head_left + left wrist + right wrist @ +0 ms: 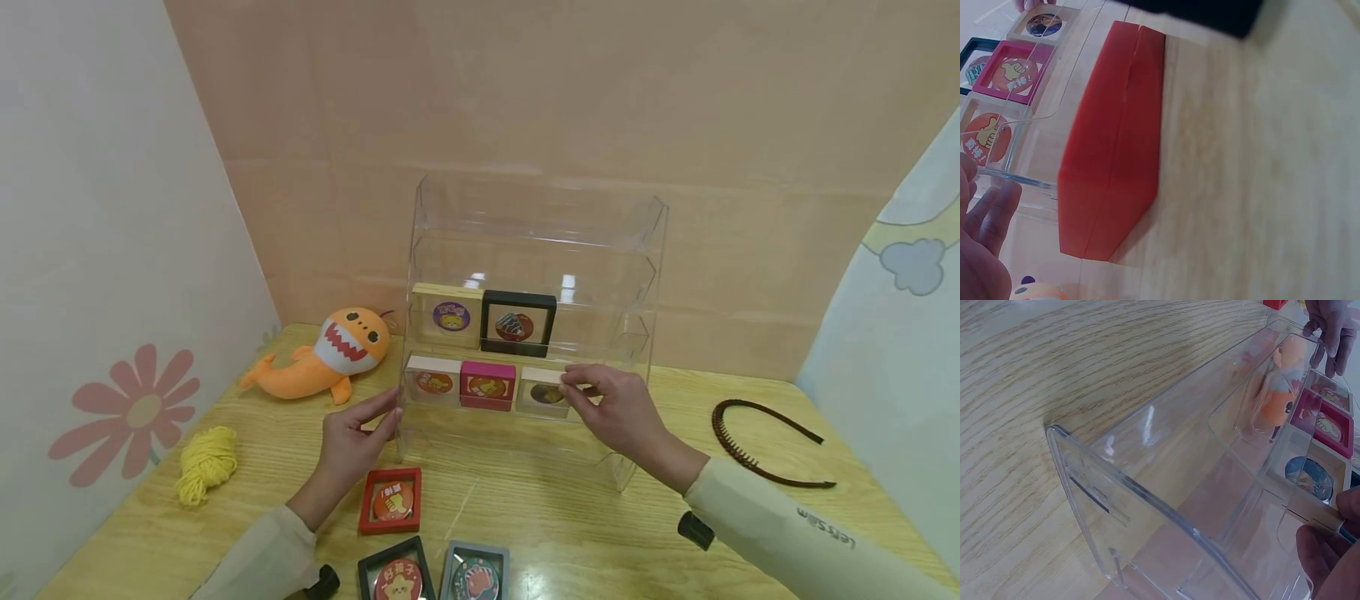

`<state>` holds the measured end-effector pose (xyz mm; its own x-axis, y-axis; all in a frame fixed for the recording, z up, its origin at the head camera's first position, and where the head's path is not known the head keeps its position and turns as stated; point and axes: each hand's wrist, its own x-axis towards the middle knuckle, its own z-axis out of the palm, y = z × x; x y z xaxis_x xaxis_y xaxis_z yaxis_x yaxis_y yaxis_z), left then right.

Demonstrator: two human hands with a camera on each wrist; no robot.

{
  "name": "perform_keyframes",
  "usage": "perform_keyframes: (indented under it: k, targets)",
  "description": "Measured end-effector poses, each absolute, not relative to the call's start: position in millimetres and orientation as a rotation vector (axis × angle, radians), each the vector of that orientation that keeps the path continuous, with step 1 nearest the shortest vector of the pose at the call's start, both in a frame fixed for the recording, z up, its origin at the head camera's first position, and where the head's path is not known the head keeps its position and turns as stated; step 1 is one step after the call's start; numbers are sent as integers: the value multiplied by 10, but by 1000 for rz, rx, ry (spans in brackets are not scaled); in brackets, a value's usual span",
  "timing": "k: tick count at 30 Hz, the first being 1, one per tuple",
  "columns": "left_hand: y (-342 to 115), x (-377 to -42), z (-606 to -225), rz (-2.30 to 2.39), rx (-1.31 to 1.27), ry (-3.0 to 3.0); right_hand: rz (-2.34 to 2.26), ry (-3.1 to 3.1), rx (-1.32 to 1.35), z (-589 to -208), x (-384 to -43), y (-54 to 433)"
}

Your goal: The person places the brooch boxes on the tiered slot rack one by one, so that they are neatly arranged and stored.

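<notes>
A clear acrylic display rack [536, 450] with several tiers stands on the table. My left hand [351, 437] holds the rack's left side panel between thumb and fingers. With thumb and fingertips, my right hand [622, 412] pinches the right edge of a cream display frame [527, 392] on the lower tier. This frame has a dark round badge inside. Left of it on the same tier are a magenta frame [487, 402] and a white frame [420, 365]. One tier up sit a pale yellow frame [422, 333] and a black frame [519, 350].
Before the rack lie a red frame [367, 515], a black frame [371, 575] and a grey frame [448, 577], each with a badge. An orange shark plush [300, 375] and yellow yarn [206, 465] are at left. A brown headband [723, 433] lies at right.
</notes>
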<state>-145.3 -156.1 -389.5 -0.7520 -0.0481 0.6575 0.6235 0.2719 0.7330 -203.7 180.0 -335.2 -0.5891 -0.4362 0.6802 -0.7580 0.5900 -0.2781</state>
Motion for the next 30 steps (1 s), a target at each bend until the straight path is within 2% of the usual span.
perform_keyframes:
  k: [10, 21, 30]
  targets:
    - [-1646, -1590, -4149, -1537, -509, -1946, 782, -2250, 958, -3356, -2038, 1776]
    - [-1558, -1431, -3873, -1506, -530, -1980, 826, -2274, 953, -3350, -2033, 1756]
    - [-1556, -1428, -3881, -1510, -515, -1982, 782, -2240, 966, -3353, -2042, 1760]
